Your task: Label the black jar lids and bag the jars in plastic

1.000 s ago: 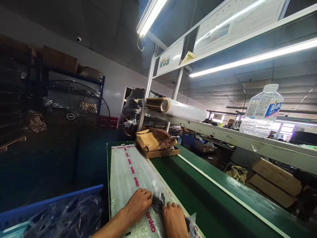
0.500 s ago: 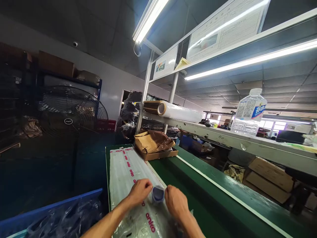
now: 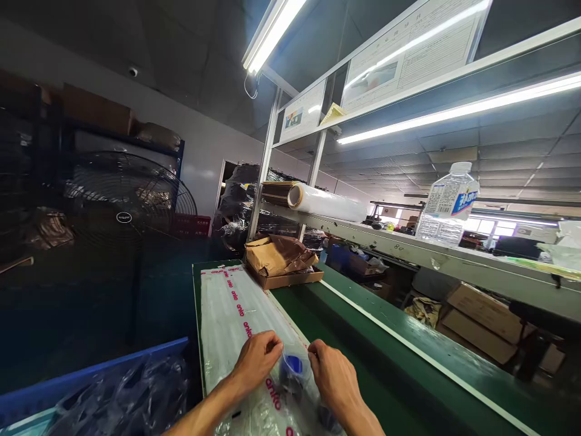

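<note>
My left hand is closed in a pinch, palm inward, over the white bench covering printed "anko". Opposite it, a short gap to the right, my right hand pinches in the same way. Stretched between the two hands is a clear plastic bag, its thin edge gripped on both sides. Inside or just behind the film sits a small blue object, rounded at the top; its lower part is blurred by the plastic. Close to my right wrist lies more shiny clear plastic.
A blue crate full of clear bags stands at lower left. A cardboard tray with brown paper sits at the bench's far end. The green belt runs along the right. Above it, a shelf carries a film roll and a water bottle.
Both hands have shifted slightly right and a little lower, and the gap between them is a bit wider. The blue object between them shows more strongly blue.
</note>
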{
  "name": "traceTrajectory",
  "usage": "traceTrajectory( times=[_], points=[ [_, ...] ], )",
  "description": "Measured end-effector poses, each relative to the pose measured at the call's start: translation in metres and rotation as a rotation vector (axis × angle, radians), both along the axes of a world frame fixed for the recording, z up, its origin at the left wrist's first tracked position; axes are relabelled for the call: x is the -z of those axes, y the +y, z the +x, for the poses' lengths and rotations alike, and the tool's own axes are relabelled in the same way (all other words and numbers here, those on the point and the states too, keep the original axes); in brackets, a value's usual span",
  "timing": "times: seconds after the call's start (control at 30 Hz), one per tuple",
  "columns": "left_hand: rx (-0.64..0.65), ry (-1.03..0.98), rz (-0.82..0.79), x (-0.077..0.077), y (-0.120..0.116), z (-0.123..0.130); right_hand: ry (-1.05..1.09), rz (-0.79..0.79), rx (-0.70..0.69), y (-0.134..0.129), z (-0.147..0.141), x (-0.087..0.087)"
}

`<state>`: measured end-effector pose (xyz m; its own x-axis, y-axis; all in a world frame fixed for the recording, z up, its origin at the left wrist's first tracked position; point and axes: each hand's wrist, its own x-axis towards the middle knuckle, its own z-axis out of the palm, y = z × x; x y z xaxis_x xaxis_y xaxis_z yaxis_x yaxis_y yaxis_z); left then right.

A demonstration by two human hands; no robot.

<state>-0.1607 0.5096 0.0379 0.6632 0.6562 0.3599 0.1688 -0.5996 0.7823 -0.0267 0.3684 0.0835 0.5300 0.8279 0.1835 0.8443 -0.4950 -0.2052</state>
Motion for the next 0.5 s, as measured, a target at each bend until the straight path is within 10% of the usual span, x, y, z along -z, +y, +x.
traceTrajectory(
  times=[0.5],
  points=[
    [0.189,0.075,-0.289,0.028,-0.043,0.012,0.242,0.238,-0.214,-0.023,-0.006,0.024]
  ],
)
